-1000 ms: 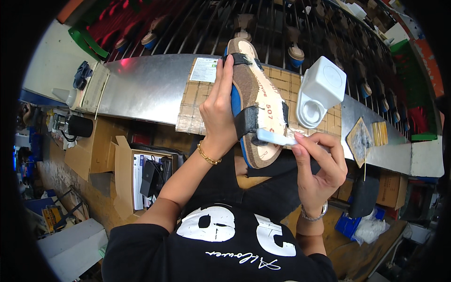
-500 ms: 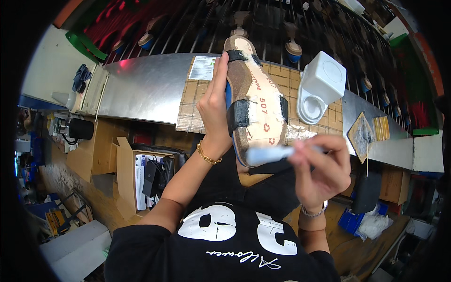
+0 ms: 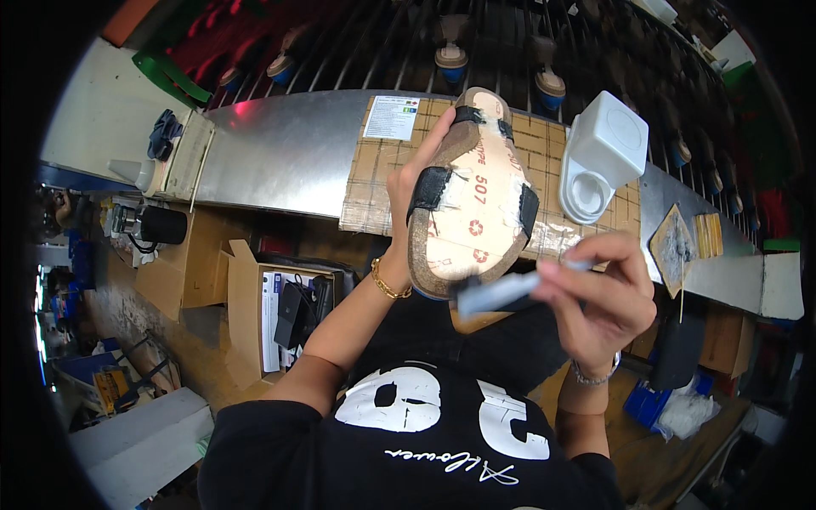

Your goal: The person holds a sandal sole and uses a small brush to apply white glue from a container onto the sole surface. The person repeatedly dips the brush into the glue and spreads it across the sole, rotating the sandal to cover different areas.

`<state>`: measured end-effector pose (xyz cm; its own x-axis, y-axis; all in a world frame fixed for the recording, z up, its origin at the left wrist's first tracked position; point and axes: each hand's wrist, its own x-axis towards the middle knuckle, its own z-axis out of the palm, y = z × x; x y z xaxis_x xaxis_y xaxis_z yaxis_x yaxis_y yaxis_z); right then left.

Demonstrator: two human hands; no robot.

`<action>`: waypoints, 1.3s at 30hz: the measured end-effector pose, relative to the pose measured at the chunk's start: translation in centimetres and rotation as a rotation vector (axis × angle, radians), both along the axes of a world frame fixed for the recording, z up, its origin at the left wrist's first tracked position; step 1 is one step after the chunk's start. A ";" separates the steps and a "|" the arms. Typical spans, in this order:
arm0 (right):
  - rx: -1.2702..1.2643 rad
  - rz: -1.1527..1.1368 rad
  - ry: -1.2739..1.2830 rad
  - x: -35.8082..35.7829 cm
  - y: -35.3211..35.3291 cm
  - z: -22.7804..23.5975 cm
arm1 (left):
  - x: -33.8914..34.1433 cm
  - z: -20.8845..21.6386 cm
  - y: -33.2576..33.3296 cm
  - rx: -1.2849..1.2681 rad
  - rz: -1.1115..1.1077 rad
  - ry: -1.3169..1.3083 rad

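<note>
My left hand (image 3: 409, 200) grips an upside-down sandal upper on a last (image 3: 472, 200) along its left side. Its underside shows a pale printed insole board, a brown cork rim and the ends of black straps folded over the edge; a sliver of blue lies under the near end. Pinched in the fingers of my right hand (image 3: 608, 297) is a brush (image 3: 501, 293) with a pale blue handle, blurred by motion. Its dark bristles are at the near end of the sandal's rim; whether they touch it I cannot tell.
A white plastic dispenser with a round cup (image 3: 605, 157) stands on cardboard (image 3: 365, 191) on the metal counter (image 3: 272, 157). Beyond run dark rods carrying several lasts (image 3: 450, 61). At right lies a stained square board with a stick (image 3: 671, 246). An open carton (image 3: 246, 319) sits lower left.
The sandal's near end has tipped up, showing more of its rim there. My right hand's brush has turned and slid slightly along that end. The whole view has shifted a little.
</note>
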<state>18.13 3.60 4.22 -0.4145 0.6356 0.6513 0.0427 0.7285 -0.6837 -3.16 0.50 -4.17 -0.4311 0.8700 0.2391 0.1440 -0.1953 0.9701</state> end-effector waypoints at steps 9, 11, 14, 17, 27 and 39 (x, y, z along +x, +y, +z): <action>0.023 0.103 -0.114 1.3 1.2 -0.2 | 0.8 -0.3 0.5 0.141 0.025 0.029; -0.014 0.181 -0.098 1.7 1.2 0.3 | 1.0 0.1 0.2 0.150 0.022 0.015; -0.034 0.019 -0.046 0.8 1.2 0.0 | 1.0 0.8 0.1 0.125 -0.027 -0.077; -0.052 0.157 -0.128 2.0 1.8 -0.1 | 0.6 1.7 -1.0 -0.016 -0.125 -0.130; -0.156 0.276 -0.109 3.1 2.4 -0.7 | 1.4 0.9 -1.0 0.094 -0.130 -0.292; -0.229 -0.205 -0.116 7.0 7.5 -4.4 | -1.0 0.2 -3.0 0.039 -0.095 -0.325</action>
